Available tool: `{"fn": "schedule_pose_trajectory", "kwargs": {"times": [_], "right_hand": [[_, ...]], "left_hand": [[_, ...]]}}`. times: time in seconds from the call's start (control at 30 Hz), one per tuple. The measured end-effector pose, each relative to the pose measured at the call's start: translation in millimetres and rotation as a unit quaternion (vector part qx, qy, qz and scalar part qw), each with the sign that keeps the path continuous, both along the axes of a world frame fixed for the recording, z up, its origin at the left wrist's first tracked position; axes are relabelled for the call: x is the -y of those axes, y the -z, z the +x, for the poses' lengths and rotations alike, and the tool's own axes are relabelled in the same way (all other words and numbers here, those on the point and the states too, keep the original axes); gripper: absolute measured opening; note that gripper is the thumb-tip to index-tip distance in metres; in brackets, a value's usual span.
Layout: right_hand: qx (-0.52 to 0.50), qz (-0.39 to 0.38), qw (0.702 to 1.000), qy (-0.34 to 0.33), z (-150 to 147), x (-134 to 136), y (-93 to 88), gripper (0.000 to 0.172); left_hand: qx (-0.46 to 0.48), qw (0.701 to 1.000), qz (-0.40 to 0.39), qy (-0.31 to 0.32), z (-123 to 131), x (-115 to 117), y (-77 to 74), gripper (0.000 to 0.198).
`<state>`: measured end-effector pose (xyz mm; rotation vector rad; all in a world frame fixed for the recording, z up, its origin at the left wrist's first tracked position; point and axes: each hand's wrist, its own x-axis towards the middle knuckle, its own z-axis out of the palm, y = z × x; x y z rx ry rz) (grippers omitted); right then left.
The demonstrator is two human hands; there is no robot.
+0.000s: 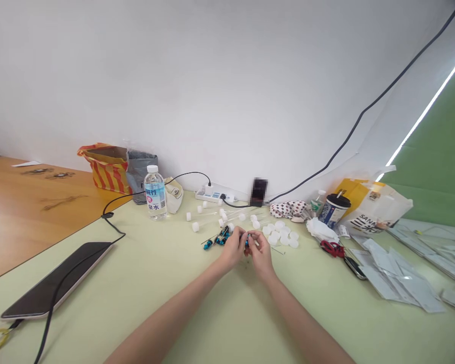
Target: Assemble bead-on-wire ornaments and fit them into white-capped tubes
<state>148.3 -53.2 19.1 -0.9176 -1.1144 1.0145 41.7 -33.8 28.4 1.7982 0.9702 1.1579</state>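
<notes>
While hands (233,248) pinch tiny blue pc (246,243) together, round white plastic caps (279,235) lie just R.

From my remote seat I see a smooth, matt green desktop (227,313) beside a glossy wooden table (34,222). The clear plastic bottle (155,194) shines, while the white plastic caps (282,236) look matt. The tablet (56,280) has a glossy dark face, and the striped bag (106,169) looks like matt paper.
</notes>
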Motion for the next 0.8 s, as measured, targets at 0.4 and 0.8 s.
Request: {"fn": "schedule_pose_trajectory", "kwargs": {"times": [0.4,0.8], "right_hand": [[-0.083,-0.051,0.994,-0.046,8.5,-1.4,3.9,0.03],[-0.03,-0.004,0.995,-0.094,2.0,2.2,5.7,0.027]], "left_hand": [[-0.144,0.986,0.059,-0.06,2.1,5.5,-0.2,0.024],[-0.231,0.962,0.036,-0.145,-2.9,5.9,-6.2,0.048]]}}
